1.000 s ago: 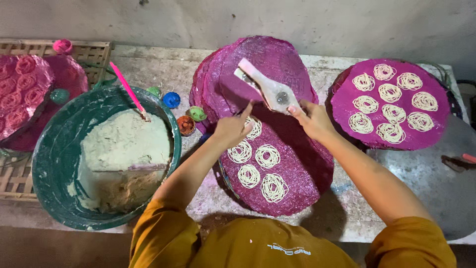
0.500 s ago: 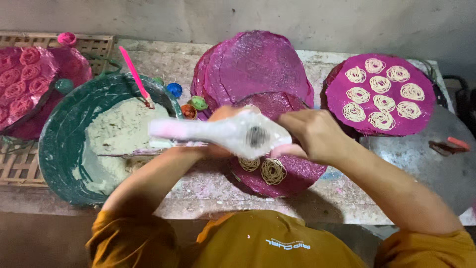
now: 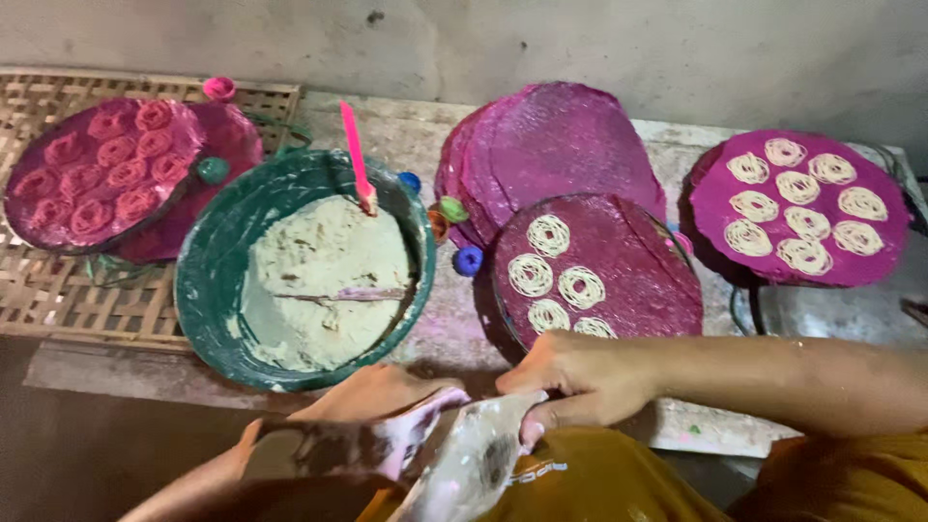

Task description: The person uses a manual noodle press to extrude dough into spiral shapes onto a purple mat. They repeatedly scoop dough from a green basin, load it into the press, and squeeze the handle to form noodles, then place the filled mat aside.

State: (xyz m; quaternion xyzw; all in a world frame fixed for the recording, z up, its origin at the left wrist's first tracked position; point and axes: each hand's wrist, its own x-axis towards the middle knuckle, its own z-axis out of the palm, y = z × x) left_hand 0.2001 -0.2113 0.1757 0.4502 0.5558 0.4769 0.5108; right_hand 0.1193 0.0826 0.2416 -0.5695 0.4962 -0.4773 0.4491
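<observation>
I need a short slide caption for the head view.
Both hands grip a dough-smeared press near a green dough basin.

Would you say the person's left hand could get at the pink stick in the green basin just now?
Probably not at once: the left hand grips the dough press, though nothing blocks the pink stick.

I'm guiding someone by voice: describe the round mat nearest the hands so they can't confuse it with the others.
Start at the big green basin of pale dough, left of centre. Just to its right lies a dark magenta round mat, right above the right hand. It carries only five pale coiled noodle spirals bunched on its left half, whereas the mat at far right is covered with them.
</observation>
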